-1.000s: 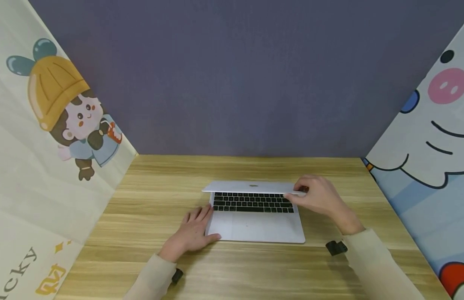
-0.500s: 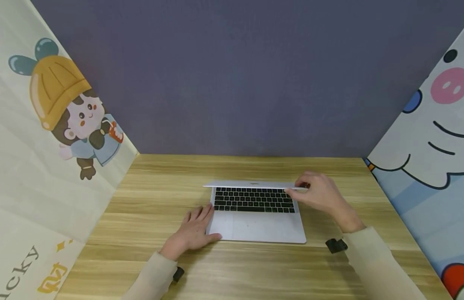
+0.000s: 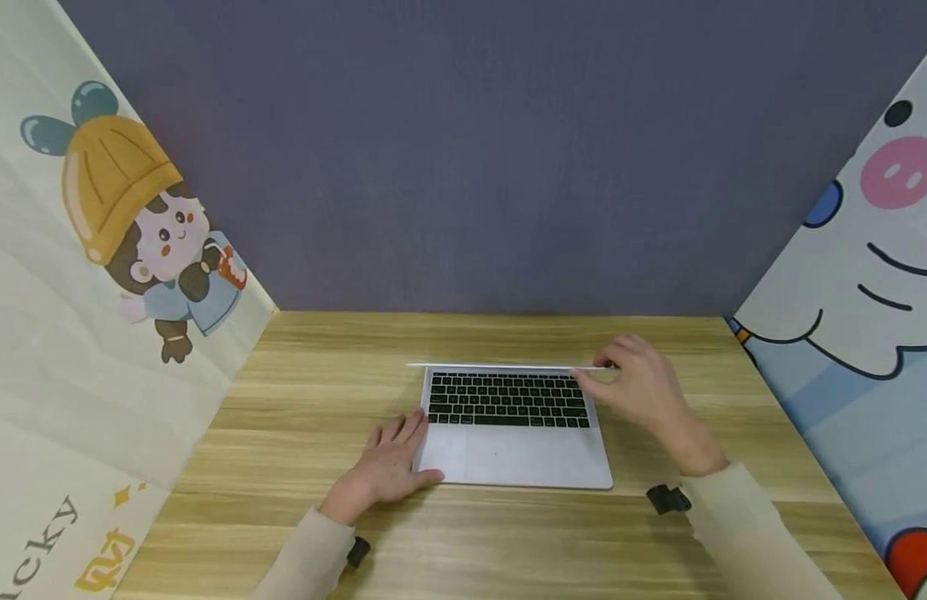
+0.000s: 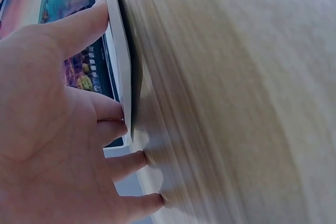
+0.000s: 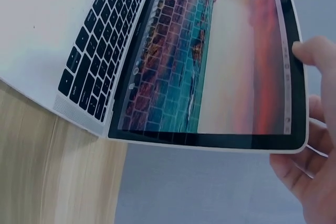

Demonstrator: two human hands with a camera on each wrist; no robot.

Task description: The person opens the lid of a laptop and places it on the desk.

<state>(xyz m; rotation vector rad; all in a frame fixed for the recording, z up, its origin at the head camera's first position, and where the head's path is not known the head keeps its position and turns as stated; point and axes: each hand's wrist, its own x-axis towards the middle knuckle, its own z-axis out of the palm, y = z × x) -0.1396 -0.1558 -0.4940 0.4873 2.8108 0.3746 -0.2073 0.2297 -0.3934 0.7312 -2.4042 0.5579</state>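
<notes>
A silver laptop (image 3: 512, 462) lies on the wooden table with its lid raised to about upright, so the head view sees the lid (image 3: 501, 365) nearly edge-on. My right hand (image 3: 643, 387) pinches the lid near its right corner. In the right wrist view the thumb is on the dark border of the lit screen (image 5: 236, 51), which shows a colourful picture, and the fingers are behind the lid. My left hand (image 3: 388, 462) rests with spread fingers at the left edge of the laptop base, the thumb at its front corner. Black keys (image 3: 508, 400) fill the rear of the base.
The wooden table (image 3: 298, 392) extends around the laptop on all sides. A dark grey-blue panel (image 3: 493, 158) rises behind it. Printed cartoon sheets stand left (image 3: 58, 358) and right (image 3: 869, 350). Dark wrist devices (image 3: 668, 499) sit at both cuffs.
My right hand has tilted the laptop lid further back and up, from leaning over the keys to about upright. More of the keyboard shows. The left hand has stayed in place.
</notes>
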